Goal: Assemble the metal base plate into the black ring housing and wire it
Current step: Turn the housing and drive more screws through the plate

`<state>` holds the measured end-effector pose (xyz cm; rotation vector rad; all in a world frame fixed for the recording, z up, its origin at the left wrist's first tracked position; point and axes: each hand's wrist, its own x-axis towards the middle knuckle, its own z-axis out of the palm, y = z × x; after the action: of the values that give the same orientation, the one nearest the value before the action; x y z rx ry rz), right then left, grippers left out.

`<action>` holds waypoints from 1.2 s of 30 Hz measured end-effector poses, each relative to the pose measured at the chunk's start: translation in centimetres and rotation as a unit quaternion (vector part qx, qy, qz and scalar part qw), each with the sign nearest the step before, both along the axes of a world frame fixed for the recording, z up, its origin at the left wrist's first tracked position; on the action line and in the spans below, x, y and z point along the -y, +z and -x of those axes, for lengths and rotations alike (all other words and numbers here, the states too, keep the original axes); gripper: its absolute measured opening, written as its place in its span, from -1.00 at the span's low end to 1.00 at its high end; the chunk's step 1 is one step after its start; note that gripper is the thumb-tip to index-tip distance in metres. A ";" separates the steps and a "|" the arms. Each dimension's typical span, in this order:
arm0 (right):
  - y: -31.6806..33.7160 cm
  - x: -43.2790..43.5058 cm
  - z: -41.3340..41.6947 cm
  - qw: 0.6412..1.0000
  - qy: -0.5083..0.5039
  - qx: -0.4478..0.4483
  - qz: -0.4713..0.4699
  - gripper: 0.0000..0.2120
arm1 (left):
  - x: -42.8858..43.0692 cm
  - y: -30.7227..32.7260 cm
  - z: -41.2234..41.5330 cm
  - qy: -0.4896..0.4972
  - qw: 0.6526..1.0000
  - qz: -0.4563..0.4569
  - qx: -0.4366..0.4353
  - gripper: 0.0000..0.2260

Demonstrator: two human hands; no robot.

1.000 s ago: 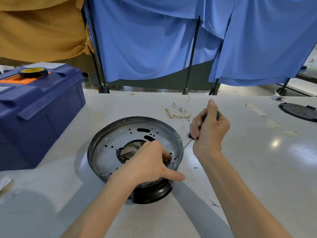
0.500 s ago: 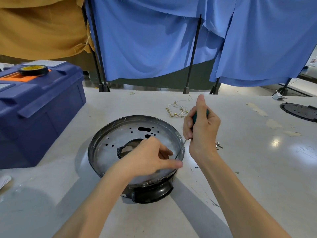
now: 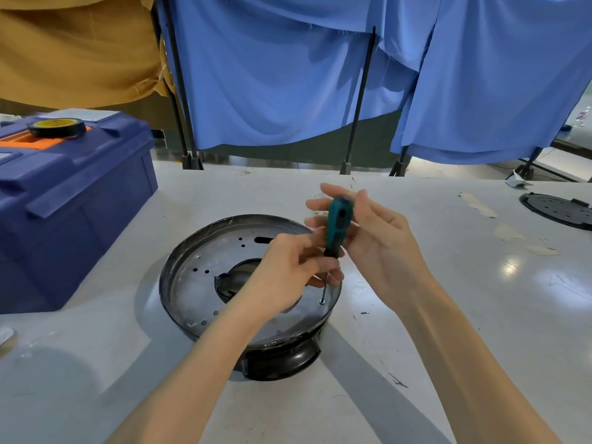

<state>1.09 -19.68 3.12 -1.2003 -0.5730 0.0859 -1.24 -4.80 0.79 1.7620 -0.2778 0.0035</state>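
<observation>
1. My left hand [image 3: 294,267] is curled round the screwdriver [image 3: 338,224] where the teal handle meets the shaft, and it is clamped on the tool. I judge that its job is to steady the tool upright, so I would hold it firmly but loosely enough for the shaft to turn.
2. My right hand [image 3: 374,238] is apart, with fingers straight and spread. Its palm is just beside the upper handle and it grips nothing. To drive well, I would close it round the handle's top and push straight down while twisting.
3. The tip stands on a small screw [image 3: 322,301] near the right edge of the metal base plate [image 3: 195,283]. I would line the shaft up with the screw, because a tilted tool could slip out and scratch the plate.
4. The plate lies inside the black ring housing [image 3: 282,360], which sits on the bench [image 3: 448,347] in front of me. Nothing pins the housing, so side force might slide it, and I would press downward only.
5. Left of the housing stands a blue toolbox [image 3: 80,200] with a tape roll [image 3: 56,127] on its lid. Far right of the housing lies a black perforated disc [image 3: 557,213]. Both are well apart from the work.
</observation>
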 end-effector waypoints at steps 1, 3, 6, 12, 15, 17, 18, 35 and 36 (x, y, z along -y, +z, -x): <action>0.1 0.3 -0.1 1.000 0.016 0.009 0.001 -0.66 | -0.1 0.0 0.0 -0.007 1.000 -0.001 -0.002 -0.86; 0.2 0.5 -0.1 0.999 0.003 0.042 0.007 -0.72 | -0.4 0.0 0.0 -0.026 1.000 -0.002 -0.009 -0.82; 0.1 0.1 -0.2 0.990 -0.108 0.087 0.040 -0.80 | -0.3 0.1 0.1 -0.043 0.998 0.028 -0.024 -0.84; 0.2 0.4 0.3 0.967 -0.156 0.148 0.140 -0.84 | 0.4 -0.1 -0.1 -0.034 0.998 0.048 -0.010 -0.85; 1.2 1.1 0.4 0.984 -0.037 0.119 0.127 -0.69 | 0.0 -0.5 -0.3 -0.044 0.998 0.036 -0.032 -0.82; 1.4 0.9 0.6 0.979 -0.034 0.138 0.144 -0.70 | -0.1 -0.5 -0.3 -0.055 0.997 0.029 -0.036 -0.77; 1.5 0.7 0.6 0.975 -0.047 0.149 0.158 -0.69 | -0.1 -0.3 -0.2 -0.057 0.997 0.037 -0.033 -0.73; 1.4 -0.1 0.4 0.965 -0.135 0.167 0.153 -0.83 | -0.3 0.4 -0.4 -0.036 0.988 0.146 -0.026 -0.80; 1.2 -0.4 0.4 0.954 -0.183 0.174 0.159 -0.87 | -0.1 0.3 -0.6 -0.024 0.987 0.154 -0.024 -0.77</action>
<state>0.65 -19.24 4.31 -1.6353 -0.6468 -0.3684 -0.67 -4.65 1.11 1.4458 -0.2693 -0.0295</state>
